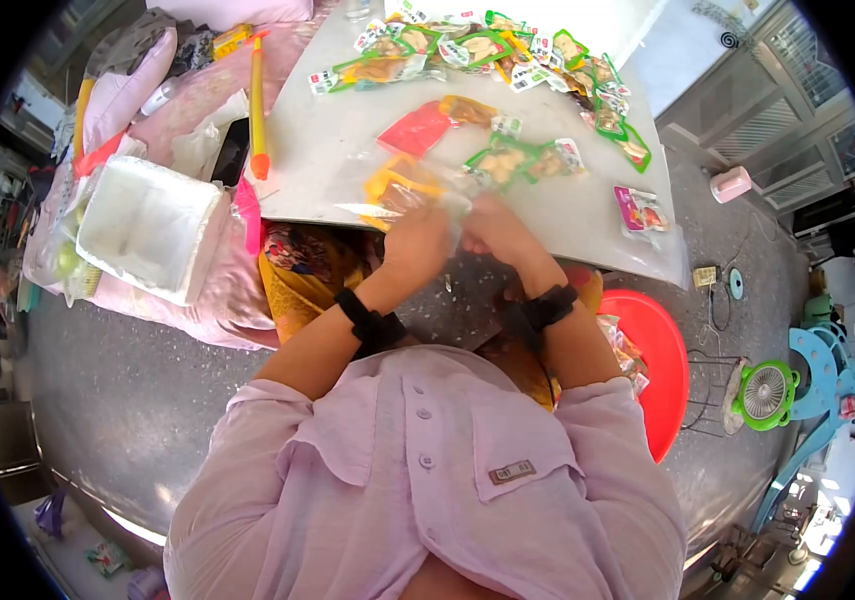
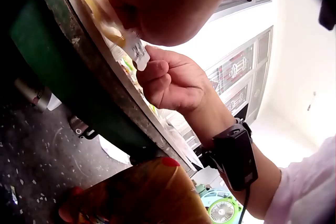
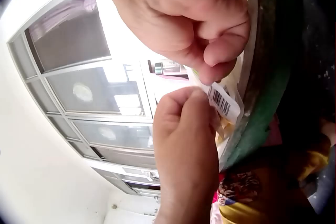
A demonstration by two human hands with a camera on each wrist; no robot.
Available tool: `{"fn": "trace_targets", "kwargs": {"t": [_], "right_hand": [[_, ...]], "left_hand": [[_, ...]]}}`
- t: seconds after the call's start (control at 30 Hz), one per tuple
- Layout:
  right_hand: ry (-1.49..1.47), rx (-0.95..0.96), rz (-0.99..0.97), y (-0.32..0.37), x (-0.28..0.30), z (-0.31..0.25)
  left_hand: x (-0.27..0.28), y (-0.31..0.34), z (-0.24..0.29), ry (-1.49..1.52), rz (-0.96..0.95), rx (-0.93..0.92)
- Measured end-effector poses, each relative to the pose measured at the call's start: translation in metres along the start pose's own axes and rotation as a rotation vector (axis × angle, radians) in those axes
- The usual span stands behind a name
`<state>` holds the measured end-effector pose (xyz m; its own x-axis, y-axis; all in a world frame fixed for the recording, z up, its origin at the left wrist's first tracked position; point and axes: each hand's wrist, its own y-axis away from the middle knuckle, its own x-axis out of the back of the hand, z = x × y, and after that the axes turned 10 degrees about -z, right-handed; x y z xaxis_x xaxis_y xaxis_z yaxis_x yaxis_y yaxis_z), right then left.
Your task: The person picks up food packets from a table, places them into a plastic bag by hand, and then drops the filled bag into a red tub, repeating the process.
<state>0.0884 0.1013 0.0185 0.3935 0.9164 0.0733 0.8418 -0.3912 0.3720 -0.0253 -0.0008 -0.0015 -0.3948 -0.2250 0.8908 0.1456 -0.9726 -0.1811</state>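
Note:
Both hands meet over the table's near edge at a clear food packet with a yellow border (image 1: 395, 183). My left hand (image 1: 418, 245) pinches it, thumb against curled finger, beside its white barcode end (image 3: 224, 103). Close against the left hand, my right hand (image 1: 503, 238) pinches the packet's corner with curled fingers, as the right wrist view shows. Part of the packet is hidden behind the hands. Just beyond lie green-edged food packets (image 1: 508, 163), a red card-like piece (image 1: 415, 128) and another yellow-edged packet (image 1: 468, 110).
A heap of food packets (image 1: 478, 50) covers the back of the table (image 1: 318, 150). A pink packet (image 1: 640, 210) lies at the right. Left of the table are a white foam box (image 1: 143, 225) and a yellow tube (image 1: 258, 105). A red basin (image 1: 653, 365) stands below right.

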Motion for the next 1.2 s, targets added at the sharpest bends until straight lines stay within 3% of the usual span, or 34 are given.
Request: {"fn": "trace_targets", "kwargs": {"t": [0.13,0.23,0.33,0.53,0.67,0.73,0.93,1.13,1.2], "right_hand": [[0.014,-0.064,0.03,-0.009,-0.013,-0.006],[0.144,-0.033,-0.054,-0.018,0.004,0.005],[0.185,0.176,0.172,-0.019,0.026,0.009],[0.922,0.395,0.693,-0.063,0.066,0.0],[1.134,0.112,0.684,-0.087,0.073,-0.014],[1.265,-0.014,0.681,-0.107,0.079,-0.011],[1.422,-0.147,0.689,-0.131,0.09,-0.006],[1.393,0.052,0.846,-0.108,0.096,-0.029],[1.242,0.232,0.908,-0.097,0.097,-0.037]], "left_hand": [[0.007,0.0,0.001,0.006,0.003,-0.026],[0.0,0.001,-0.006,0.04,0.039,-0.029],[-0.013,0.001,-0.015,0.02,0.054,-0.036],[-0.017,-0.001,-0.013,-0.027,0.063,-0.041],[-0.015,-0.006,-0.02,-0.07,0.143,-0.114],[-0.008,-0.013,-0.027,-0.136,0.097,-0.055],[-0.005,-0.013,-0.029,-0.078,-0.007,0.035],[0.001,-0.001,-0.016,-0.123,0.034,-0.049],[-0.005,-0.003,-0.02,-0.142,0.043,-0.044]]}}
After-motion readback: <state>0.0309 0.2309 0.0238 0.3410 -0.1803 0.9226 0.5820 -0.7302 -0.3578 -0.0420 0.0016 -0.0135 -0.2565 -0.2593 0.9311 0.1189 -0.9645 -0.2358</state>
